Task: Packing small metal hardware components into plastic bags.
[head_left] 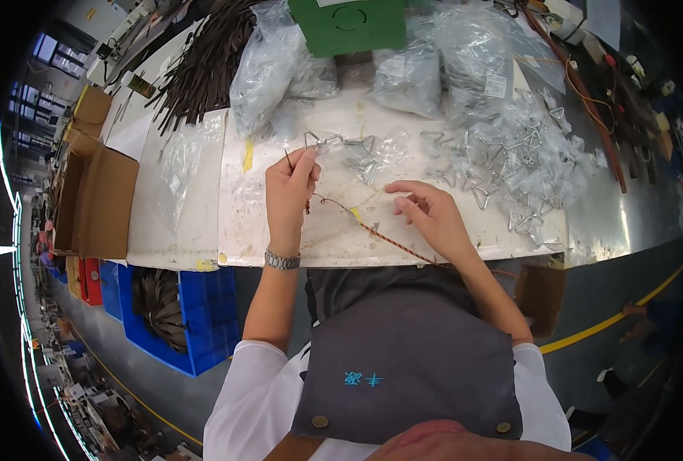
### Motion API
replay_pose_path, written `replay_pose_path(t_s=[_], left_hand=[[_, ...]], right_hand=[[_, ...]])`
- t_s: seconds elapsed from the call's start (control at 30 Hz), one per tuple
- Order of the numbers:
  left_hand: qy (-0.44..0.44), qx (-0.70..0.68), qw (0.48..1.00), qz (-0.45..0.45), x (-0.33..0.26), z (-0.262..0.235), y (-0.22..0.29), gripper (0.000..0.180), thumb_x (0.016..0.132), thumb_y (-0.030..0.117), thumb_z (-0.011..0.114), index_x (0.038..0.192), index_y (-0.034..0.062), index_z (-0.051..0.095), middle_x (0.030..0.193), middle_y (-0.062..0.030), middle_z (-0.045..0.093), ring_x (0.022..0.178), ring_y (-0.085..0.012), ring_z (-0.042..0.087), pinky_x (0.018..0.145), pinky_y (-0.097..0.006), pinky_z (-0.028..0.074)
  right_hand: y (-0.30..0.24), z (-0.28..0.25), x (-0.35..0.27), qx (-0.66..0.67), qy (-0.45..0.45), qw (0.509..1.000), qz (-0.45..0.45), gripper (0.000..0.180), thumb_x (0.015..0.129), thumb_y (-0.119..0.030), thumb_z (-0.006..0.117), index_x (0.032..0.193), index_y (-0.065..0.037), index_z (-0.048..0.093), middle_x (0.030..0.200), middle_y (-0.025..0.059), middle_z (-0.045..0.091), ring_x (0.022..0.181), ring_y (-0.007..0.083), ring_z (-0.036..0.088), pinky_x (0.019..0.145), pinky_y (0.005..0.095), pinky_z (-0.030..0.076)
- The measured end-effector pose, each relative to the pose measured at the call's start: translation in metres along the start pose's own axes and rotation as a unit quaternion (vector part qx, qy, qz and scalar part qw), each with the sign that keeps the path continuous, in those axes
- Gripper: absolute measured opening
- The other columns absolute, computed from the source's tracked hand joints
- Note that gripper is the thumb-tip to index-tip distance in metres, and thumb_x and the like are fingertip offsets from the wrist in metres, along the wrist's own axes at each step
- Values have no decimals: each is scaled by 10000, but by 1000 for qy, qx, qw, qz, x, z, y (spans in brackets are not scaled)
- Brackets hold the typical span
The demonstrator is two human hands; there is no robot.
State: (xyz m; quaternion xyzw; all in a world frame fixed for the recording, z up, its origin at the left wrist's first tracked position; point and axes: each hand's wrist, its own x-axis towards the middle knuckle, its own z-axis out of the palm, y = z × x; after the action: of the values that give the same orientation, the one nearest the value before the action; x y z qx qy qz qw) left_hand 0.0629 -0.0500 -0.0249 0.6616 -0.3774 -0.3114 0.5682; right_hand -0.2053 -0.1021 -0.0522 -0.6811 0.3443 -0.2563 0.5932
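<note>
My left hand (pixel 294 184) is closed in a pinch above the white worktop. A silvery triangle ring (pixel 316 138) sits at its fingertips, and a thin dark end pokes out above the knuckles. Below that hand comes a reddish-brown braided cord (pixel 391 242); it makes a small loop, then runs right over the table edge, passing under my right forearm. My right hand (pixel 432 219) hovers to the right of the cord, thumb and forefinger apart, nothing visible between them. Just beyond the hands lie a few loose triangle rings (pixel 363 157).
A heap of triangle rings (pixel 522 169) on clear plastic covers the right side. Stuffed plastic bags (pixel 268 69) and a green box (pixel 349 27) stand at the back, beside dark straps (pixel 207 65). Left are a cardboard box (pixel 103 200) and, lower, a blue crate (pixel 211 315).
</note>
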Motion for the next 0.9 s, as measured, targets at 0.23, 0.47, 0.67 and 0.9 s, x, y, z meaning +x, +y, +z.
replay_pose_path(t_s=[0.23, 0.47, 0.67, 0.9], left_hand=[[-267, -107, 953, -100, -27, 19, 15, 233, 1070, 200, 638, 999, 3, 741, 723, 23, 614, 533, -5, 393, 469, -197, 288], [-255, -110, 954, -114, -36, 35, 11, 207, 1060, 164, 654, 1118, -17, 737, 684, 96, 495, 541, -5, 359, 485, -208, 275], [-246, -108, 955, -124, -43, 44, 11, 185, 997, 84, 676, 1153, -7, 716, 848, 29, 692, 665, 9, 493, 525, -197, 364], [-233, -66, 970, -21, -35, 29, -18, 246, 1004, 45, 636, 1235, -20, 692, 979, -38, 746, 599, 26, 446, 487, -184, 331]], right_hand=[[-29, -9, 24, 145, 18, 989, 4, 327, 1080, -210, 632, 1295, 31, 686, 1071, 100, 757, 894, 131, 720, 745, 272, 578], [-12, -15, 20, 131, -72, 988, 25, 229, 1066, -148, 643, 1183, 38, 707, 977, 83, 772, 806, 123, 727, 687, 261, 572], [-29, -3, 12, -79, 39, 996, -18, 191, 1041, -139, 681, 1083, 38, 739, 857, 66, 775, 717, 97, 697, 655, 241, 538], [-26, -5, 11, 65, 50, 997, -1, 209, 1056, -156, 666, 1064, 38, 745, 835, 67, 766, 671, 83, 671, 617, 231, 519]])
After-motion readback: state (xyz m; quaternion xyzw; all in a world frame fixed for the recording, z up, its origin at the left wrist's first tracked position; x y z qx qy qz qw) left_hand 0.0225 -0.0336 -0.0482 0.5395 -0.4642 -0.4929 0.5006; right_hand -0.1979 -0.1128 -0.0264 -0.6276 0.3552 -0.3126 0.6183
